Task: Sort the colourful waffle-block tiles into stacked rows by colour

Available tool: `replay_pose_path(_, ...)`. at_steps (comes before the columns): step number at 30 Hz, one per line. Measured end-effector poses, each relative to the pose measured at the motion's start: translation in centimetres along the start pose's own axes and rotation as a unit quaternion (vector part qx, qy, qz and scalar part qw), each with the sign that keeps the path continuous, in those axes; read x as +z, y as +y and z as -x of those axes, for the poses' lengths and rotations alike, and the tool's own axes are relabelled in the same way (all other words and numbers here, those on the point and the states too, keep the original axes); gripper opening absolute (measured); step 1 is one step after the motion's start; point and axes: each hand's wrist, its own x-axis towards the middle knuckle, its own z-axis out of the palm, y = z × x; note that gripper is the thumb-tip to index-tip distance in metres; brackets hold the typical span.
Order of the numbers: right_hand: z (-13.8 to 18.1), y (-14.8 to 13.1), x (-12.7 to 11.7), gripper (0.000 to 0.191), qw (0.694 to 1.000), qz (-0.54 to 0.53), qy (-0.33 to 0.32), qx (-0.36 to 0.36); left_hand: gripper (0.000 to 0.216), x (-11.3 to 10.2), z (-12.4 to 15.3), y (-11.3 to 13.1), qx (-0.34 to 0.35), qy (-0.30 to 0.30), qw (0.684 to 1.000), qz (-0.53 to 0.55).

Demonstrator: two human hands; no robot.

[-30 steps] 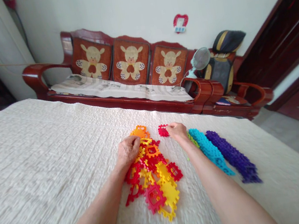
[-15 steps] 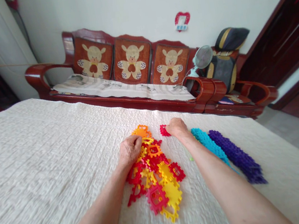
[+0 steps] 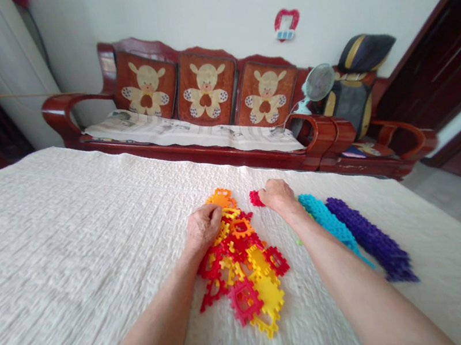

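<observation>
A loose pile of red, yellow and orange plastic interlocking pieces [image 3: 244,298] lies on the cream bed cover [image 3: 91,229] between my forearms. My left hand [image 3: 205,226] rests at the pile's upper left, fingers curled in beside an orange piece [image 3: 222,199]; what they hold, if anything, is hidden. Beyond the pile's right side, my right hand [image 3: 277,193] is closed on a red interlocking piece [image 3: 256,199], whose left part sticks out past the fingers. Whether it is one piece or a small stack, I cannot tell.
Right of my right forearm lie a turquoise row of pieces [image 3: 330,223] and a purple row [image 3: 370,238]. A bit of green [image 3: 298,241] shows beside the forearm. Beyond the cover's far edge stand a wooden sofa [image 3: 192,153] with bear cushions and a small fan [image 3: 318,84].
The whole view has shifted slightly. Both hands keep nearly the same places, with the right still on the red piece; the pile looks unchanged.
</observation>
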Motion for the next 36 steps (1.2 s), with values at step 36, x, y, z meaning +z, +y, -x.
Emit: replay_pose_path(36, 6.1, 1.8, -0.2, 0.038, 0.897, -0.354, -0.206, -0.165, 0.033, -0.2, -0.1, 0.1, -0.012, -0.003, 1.000, -0.007)
